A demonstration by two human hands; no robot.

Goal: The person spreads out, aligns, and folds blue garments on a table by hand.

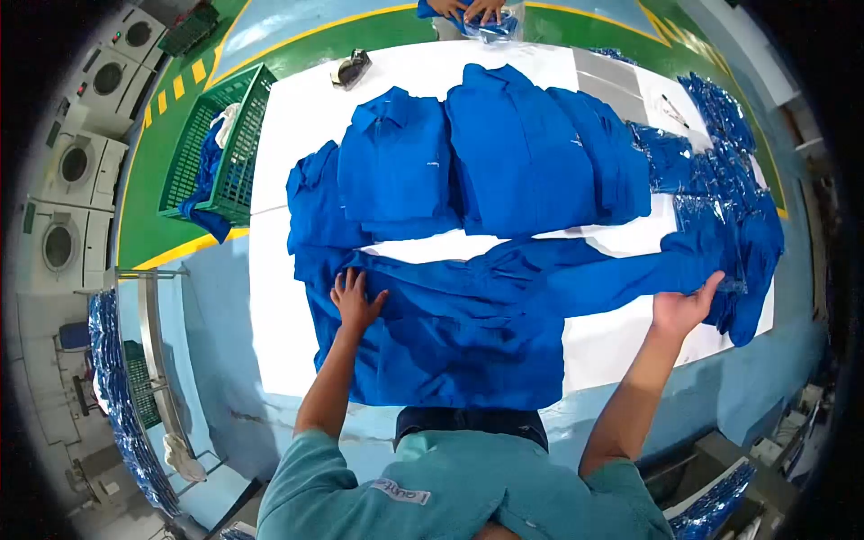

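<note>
My left hand (358, 297), left of centre: palm down, fingers spread, pressed on the blue garment. My right hand (688, 308), right of centre: turned partly palm up, at the far end of the garment's sleeve; whether it grips the cloth, I cannot tell.

Far left of the frame: front-loading machines (74, 164) with round dark doors, stacked in pairs. Upper left: one green basket (256, 135), slatted, beside the table, blue and white cloth (209, 162) inside and partly hanging over its edge.

Left to centre: one white table (274, 315), in front of me. Lower centre, on it: one blue garment (450, 351), spread and creased, one sleeve stretched towards the right. Just above it: a row of folded blue garments (396, 171), collars towards the top. Top centre: another person's hands (481, 11), on blue cloth in clear wrapping.

Right: blue packs (720, 198) in shiny clear plastic, heaped along the table's edge, near my right hand.
</note>
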